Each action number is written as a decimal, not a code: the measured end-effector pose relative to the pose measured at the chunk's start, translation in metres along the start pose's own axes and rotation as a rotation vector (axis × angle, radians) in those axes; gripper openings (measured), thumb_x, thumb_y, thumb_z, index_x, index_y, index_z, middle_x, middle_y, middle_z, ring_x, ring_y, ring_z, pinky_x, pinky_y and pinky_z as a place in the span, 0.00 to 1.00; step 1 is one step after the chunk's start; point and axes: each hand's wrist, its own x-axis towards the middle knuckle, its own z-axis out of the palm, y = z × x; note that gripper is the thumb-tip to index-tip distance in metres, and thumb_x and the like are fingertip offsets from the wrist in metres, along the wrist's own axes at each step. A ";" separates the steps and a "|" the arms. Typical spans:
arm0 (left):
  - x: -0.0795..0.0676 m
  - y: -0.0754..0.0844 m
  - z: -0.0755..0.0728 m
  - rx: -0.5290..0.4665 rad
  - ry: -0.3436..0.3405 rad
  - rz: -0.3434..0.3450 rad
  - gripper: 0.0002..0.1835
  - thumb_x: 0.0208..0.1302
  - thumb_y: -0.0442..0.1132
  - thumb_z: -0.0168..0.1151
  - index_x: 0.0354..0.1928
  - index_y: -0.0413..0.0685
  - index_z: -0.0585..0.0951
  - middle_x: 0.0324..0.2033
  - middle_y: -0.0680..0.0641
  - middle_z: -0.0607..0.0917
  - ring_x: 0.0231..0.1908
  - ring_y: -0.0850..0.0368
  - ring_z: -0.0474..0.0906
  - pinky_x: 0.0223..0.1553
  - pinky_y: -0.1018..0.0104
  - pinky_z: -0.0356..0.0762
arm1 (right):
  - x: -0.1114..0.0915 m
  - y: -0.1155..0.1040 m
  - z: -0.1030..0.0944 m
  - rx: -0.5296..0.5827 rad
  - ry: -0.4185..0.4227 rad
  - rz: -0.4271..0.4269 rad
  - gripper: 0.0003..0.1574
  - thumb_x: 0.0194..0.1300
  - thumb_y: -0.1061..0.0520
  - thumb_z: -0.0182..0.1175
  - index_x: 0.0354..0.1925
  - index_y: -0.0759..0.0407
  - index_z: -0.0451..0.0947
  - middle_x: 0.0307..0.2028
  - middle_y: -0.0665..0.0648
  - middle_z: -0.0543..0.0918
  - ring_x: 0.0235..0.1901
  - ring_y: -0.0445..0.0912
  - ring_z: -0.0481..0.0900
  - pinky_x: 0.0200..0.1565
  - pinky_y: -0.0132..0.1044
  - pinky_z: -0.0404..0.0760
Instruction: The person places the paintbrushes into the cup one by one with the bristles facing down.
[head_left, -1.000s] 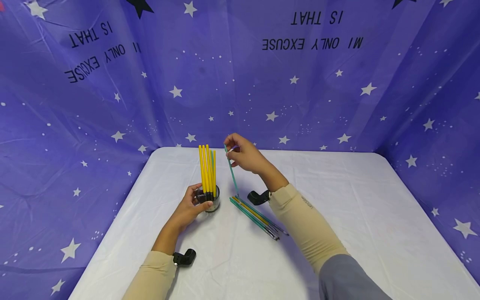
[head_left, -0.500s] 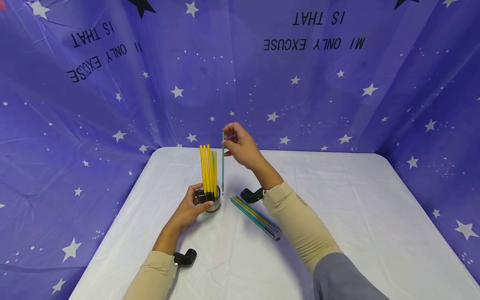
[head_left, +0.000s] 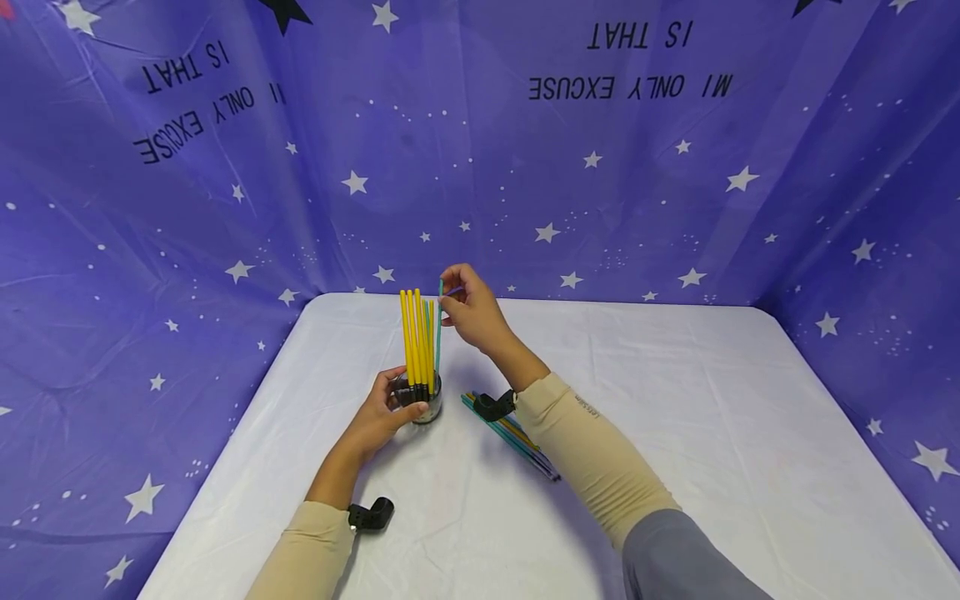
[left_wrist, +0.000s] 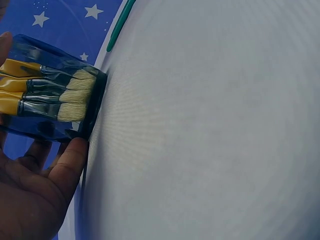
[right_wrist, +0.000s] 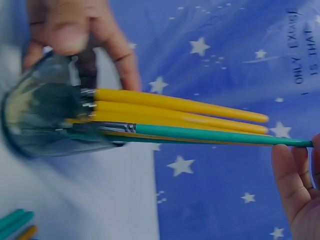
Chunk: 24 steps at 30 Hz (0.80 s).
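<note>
A clear glass [head_left: 429, 412] stands on the table, and my left hand [head_left: 378, 421] grips it round its side. Several yellow-handled paintbrushes [head_left: 416, 342] lean in it with their bristles down, as the left wrist view shows. At the glass's right side my right hand [head_left: 476, 312] pinches the top end of a green paintbrush [right_wrist: 200, 134]. This brush hangs upright, and its metal ferrule is at the mouth of the glass. Another green handle shows among the yellow ones.
A loose bundle of green and yellow paintbrushes [head_left: 517, 446] lies right of the glass, partly under my right wrist camera [head_left: 495, 407]. A white cloth [head_left: 720, 433] covers the table. A purple starry curtain [head_left: 480, 167] hangs behind and at both sides.
My right hand lifted the green paintbrush off the bundle, carried it left, then lowered it into the mouth of the glass. The left hand and the glass stayed in place.
</note>
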 end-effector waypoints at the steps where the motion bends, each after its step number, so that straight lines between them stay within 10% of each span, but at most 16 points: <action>1: 0.000 0.001 0.000 -0.002 -0.001 -0.004 0.44 0.62 0.37 0.70 0.73 0.50 0.54 0.67 0.36 0.66 0.63 0.40 0.68 0.58 0.55 0.67 | -0.001 0.003 0.002 -0.011 -0.007 0.005 0.14 0.72 0.67 0.53 0.53 0.58 0.67 0.43 0.58 0.71 0.40 0.56 0.77 0.39 0.50 0.83; 10: -0.015 0.029 0.003 -0.007 -0.024 -0.002 0.42 0.63 0.34 0.67 0.73 0.43 0.53 0.65 0.32 0.66 0.62 0.38 0.68 0.57 0.55 0.67 | -0.005 0.025 0.013 -0.048 -0.029 0.063 0.15 0.70 0.66 0.54 0.53 0.58 0.67 0.42 0.57 0.71 0.38 0.52 0.78 0.38 0.47 0.84; 24: -0.014 0.026 0.002 -0.009 -0.022 0.009 0.42 0.63 0.35 0.68 0.73 0.44 0.54 0.64 0.33 0.67 0.62 0.38 0.69 0.56 0.58 0.68 | -0.012 0.037 0.008 -0.110 -0.114 0.106 0.23 0.69 0.63 0.59 0.60 0.57 0.67 0.43 0.57 0.74 0.39 0.49 0.78 0.38 0.41 0.83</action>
